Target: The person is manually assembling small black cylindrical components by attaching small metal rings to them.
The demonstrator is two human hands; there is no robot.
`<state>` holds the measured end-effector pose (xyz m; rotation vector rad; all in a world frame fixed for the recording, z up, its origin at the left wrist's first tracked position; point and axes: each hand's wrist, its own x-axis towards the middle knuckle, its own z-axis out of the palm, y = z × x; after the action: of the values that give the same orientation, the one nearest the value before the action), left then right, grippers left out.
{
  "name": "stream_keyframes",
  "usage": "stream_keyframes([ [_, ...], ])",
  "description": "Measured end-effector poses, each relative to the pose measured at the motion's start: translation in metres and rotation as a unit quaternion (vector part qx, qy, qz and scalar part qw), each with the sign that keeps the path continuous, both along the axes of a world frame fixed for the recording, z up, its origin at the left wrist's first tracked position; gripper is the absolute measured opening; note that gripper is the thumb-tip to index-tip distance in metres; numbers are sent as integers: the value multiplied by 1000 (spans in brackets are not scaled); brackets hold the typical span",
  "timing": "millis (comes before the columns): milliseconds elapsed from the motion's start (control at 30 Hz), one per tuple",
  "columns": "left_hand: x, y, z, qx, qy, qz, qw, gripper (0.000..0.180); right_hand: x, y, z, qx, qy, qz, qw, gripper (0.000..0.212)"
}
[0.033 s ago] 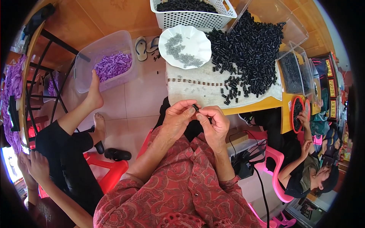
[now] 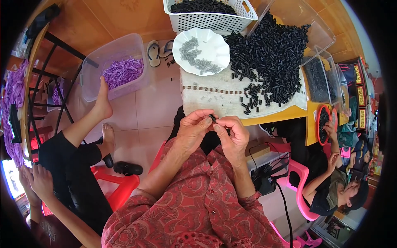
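Just in front of the table edge, my left hand (image 2: 193, 127) pinches a small black plastic piece (image 2: 212, 118) between thumb and forefinger. My right hand (image 2: 233, 136) meets it there, thumb and forefinger pressed together at the piece's right end; whatever those fingertips hold is hidden. On the cloth (image 2: 211, 105) beyond my hands, loose black pieces of the same look spread out from a big heap (image 2: 269, 62). A white scalloped plate (image 2: 221, 51) to the left of the heap carries small clear parts (image 2: 190, 49).
A white perforated basket (image 2: 211, 20) of black pieces stands behind the plate. Right of the heap is a clear bin (image 2: 320, 78). One person's hand (image 2: 329, 129) reaches into a red tray (image 2: 323, 138). At left, another person's leg (image 2: 82, 128) extends beside a tub of purple pieces (image 2: 93, 93).
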<state>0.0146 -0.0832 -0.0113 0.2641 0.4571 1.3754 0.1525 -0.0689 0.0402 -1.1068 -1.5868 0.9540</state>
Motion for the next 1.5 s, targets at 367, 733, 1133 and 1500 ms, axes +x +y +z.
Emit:
stream_keyframes([
  [367,0,-1,-1,8,-19,-1,1000,23,-9,-4,3,28,-26,-27,999,14],
  [733,0,0,-1,-17,-83,-14,996,24,-9,-4,4,3,4,-18,1000,13],
  [1133,2,-2,0,-14,-32,8,999,21,-12,-4,2,41,-28,-39,998,14],
  [1500,-1,-2,4,17,37,36,999,21,-16,-2,12,90,-79,-38,992,17],
])
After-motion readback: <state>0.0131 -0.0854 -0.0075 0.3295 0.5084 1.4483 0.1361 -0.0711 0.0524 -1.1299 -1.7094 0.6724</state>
